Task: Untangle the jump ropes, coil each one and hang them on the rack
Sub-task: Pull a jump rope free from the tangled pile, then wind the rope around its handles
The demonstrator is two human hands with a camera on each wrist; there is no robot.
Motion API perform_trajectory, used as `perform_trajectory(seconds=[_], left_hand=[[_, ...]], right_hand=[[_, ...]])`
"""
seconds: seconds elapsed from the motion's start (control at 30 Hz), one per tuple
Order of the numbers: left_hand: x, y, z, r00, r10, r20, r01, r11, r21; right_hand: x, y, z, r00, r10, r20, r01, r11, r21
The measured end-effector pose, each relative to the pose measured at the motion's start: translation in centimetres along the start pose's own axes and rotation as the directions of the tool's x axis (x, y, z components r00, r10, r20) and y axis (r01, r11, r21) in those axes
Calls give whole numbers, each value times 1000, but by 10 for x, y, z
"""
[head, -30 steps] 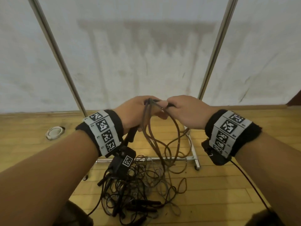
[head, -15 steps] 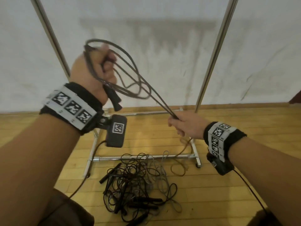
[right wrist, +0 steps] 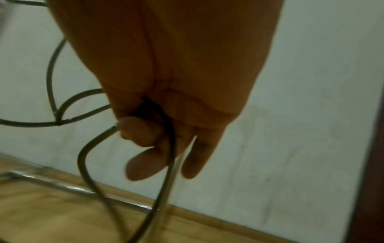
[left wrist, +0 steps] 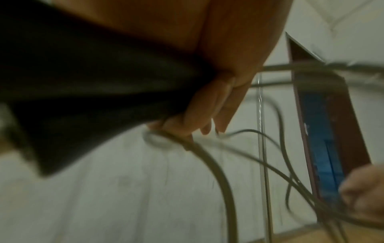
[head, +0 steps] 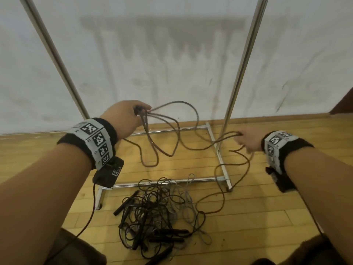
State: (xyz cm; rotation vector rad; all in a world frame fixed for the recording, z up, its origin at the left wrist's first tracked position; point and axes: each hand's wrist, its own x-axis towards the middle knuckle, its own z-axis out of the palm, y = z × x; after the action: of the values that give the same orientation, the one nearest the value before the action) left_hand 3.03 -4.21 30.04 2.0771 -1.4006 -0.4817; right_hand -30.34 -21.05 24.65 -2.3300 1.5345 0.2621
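Lowered since before, the left hand point(head: 124, 117) grips the rope point(head: 172, 131) coils; right hand point(head: 248, 141) pinches its strand rightward, trailing to the floor.

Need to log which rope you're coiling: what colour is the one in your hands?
Brown rope, darkest in the head view; both wrist views wash it grey.

between the two rack posts point(head: 242, 69) the space up against the wall point(head: 152, 54) is open. lower down, rope loops point(head: 177, 134) sag across that gap from the left hand point(head: 124, 117) to the right hand point(head: 248, 140). on the floor point(head: 57, 188) the rack base bars point(head: 168, 181) and the rope tangle point(head: 156, 219) at the front bar block the middle; bare boards lie at either side.
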Motion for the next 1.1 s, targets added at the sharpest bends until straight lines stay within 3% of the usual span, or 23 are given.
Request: perform_trajectory(seconds=[0.07, 0.13, 0.2, 0.23, 0.3, 0.37, 0.4, 0.5, 0.57, 0.63, 0.8, 0.97, 1.1], left_hand=[[0, 1, 4, 1000, 21, -21, -18, 988, 154], [0, 2, 5, 999, 36, -38, -32, 994, 108], [-1, 6, 8, 998, 49, -39, -47, 996, 70], [-2, 9, 11, 998, 52, -27, -50, 997, 58], [-4, 18, 20, 998, 59, 27, -59, 998, 26], [-7, 27, 30, 993, 76, 88, -79, 996, 32], [-9, 30, 35, 990, 81, 114, -85, 996, 33], [-16, 44, 48, 980, 96, 176, -98, 995, 4], [-20, 53, 53, 974, 127, 185, -132, 991, 15], [-22, 60, 53, 973, 146, 180, -157, 986, 49], [-22, 62, 47, 985, 158, 73, -158, 987, -8], [-18, 50, 40, 983, 121, -140, -162, 929, -332], [-13, 47, 41, 976, -4, -218, -134, 775, -618]], right_hand=[[1, 33, -25, 966, 177, -190, -196, 977, -87], [-1, 58, -47, 892, 289, -349, -340, 935, -96], [-2, 69, -57, 833, 397, -386, -449, 892, -52], [-2, 68, -57, 838, 417, -352, -460, 887, -44], [-3, 52, -53, 914, 330, -235, -351, 935, -50], [-7, 22, -46, 984, 124, -129, -131, 990, -43], [-12, 2, -43, 995, 3, -101, -6, 999, -33], [-30, -56, -32, 957, -290, -19, 290, 947, 139], [-41, -89, -25, 904, -425, 38, 384, 850, 360], [-50, -114, -19, 859, -512, 18, 429, 737, 522], [-54, -137, -10, 879, -476, -38, 328, 545, 771], [-47, -144, -4, 893, -449, 3, 294, 590, 752], [-46, -156, -1, 909, -409, -77, 338, 615, 712]])
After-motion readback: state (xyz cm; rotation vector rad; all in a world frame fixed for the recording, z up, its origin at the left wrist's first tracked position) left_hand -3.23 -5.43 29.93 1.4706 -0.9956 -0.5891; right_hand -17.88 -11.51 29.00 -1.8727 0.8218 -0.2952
